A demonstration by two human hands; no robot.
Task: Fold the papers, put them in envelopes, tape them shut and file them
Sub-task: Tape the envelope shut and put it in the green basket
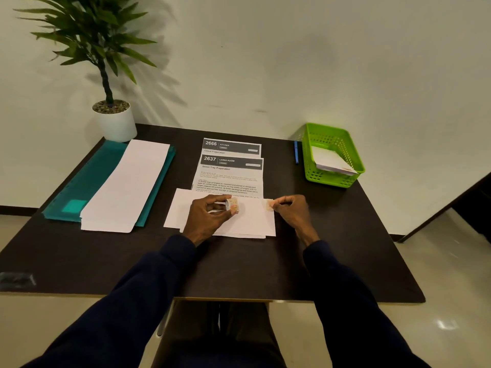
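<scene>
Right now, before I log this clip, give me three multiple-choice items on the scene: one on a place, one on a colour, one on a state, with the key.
1. Where does the blue pen lie?
A) just left of the basket
B) inside the basket
C) right of the basket

2. What colour is the basket?
A) red
B) green
C) black

3. What is the left hand doing?
A) gripping the tape roll
B) lying flat and empty
C) gripping the pen

Key:
1 A: the pen lies alongside the basket's left wall.
2 B: its mesh walls are bright green.
3 A: its fingers curl round the roll, while the right hand pinches the tape end.
</scene>
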